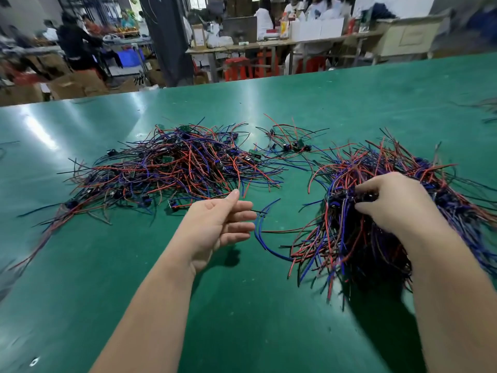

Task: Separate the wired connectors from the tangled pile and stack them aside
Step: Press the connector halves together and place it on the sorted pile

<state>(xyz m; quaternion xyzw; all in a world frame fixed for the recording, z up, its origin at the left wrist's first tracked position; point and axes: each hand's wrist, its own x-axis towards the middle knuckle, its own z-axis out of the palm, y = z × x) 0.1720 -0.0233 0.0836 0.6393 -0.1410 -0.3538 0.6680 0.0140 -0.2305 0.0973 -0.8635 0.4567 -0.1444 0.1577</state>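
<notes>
Left hand (215, 224), loosely open and empty, hovers nearest the tangled pile of red, blue and black wired connectors (166, 168), lying just far-left of it; right hand (395, 200) pinches black plugs (363, 196) atop the right-side sorted bundle (347, 243).

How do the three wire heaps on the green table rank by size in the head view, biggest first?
1 and 2, too close to rank: the left tangled pile and the right wire bundle, which is nearer and partly hidden by the right hand.
3. The small middle cluster, clearly smallest.
</notes>
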